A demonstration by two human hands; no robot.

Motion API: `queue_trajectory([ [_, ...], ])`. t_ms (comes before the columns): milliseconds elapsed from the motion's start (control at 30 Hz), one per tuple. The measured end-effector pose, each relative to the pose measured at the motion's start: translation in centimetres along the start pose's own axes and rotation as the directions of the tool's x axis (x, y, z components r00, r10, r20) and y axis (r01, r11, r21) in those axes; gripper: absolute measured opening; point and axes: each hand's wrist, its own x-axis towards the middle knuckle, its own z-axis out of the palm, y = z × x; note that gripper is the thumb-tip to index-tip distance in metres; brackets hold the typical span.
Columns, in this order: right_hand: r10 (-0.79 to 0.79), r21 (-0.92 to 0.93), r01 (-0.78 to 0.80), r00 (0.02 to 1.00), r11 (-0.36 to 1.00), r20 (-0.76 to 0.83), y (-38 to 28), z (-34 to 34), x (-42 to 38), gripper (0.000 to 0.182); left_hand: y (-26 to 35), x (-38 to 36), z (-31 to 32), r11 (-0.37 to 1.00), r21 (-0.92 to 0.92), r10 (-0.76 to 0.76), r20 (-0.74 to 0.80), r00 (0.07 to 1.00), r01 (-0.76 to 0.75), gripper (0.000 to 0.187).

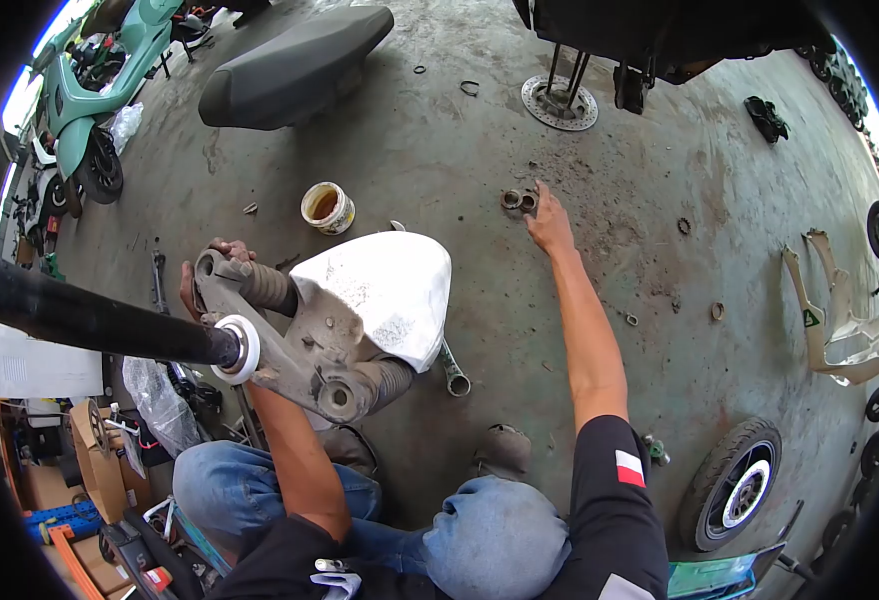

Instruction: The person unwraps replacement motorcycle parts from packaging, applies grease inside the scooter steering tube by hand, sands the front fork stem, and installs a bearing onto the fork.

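Observation:
A dirty scooter front fork (310,365) is tilted in front of my knees, its black steering stem (100,310) pointing left toward the camera. A white front fender (390,290) sits between its legs. My left hand (222,262) is wrapped round the far end of the fork's clamp, partly hidden by it. My right hand (552,222) reaches to the floor, its fingers closed about a small metal ring (529,201). Another metal ring (511,200) lies right beside it. A white pale ring (236,350) encircles the stem's base.
An open grease tub (328,208) stands beyond the fender. Farther off lie a scooter seat (295,70) and a brake disc (560,103). A wheel (732,485) and a beige body panel (835,310) are at right. Boxes and tools crowd the lower left; a green scooter (90,90) stands upper left.

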Motion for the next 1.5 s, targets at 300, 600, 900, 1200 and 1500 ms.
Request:
queue_trajectory([
  [300,0.076,-0.121,-0.064,0.992,0.991,0.1,-0.1,0.1,-1.4,0.068,-0.2,-0.8,-1.2,0.997,0.007,0.082,0.086,0.993,-0.083,0.053],
  [600,0.236,0.27,-0.147,0.913,0.952,-0.333,-6.9,-11.1,-26.5,0.071,-0.6,-0.4,-2.2,0.997,-0.016,0.075,0.085,0.994,-0.074,0.054],
  [900,0.388,0.178,-0.36,0.908,0.916,-0.156,-1.9,-7.1,-37.4,0.073,-0.1,0.3,-1.4,0.996,0.041,0.08,0.119,0.99,-0.085,0.056],
  [1200,0.386,0.217,-0.345,0.902,0.913,-0.195,-2.9,-8.8,-33.6,0.078,0.5,0.1,-1.4,0.994,0.046,0.097,0.101,0.99,-0.102,0.057],
  [1500,0.426,0.981,-0.024,0.899,-0.193,0.106,-14.5,-19.8,-25.2,0.08,-0.3,0.6,-3.1,0.993,-0.09,0.08,0.112,0.99,-0.07,0.06],
])
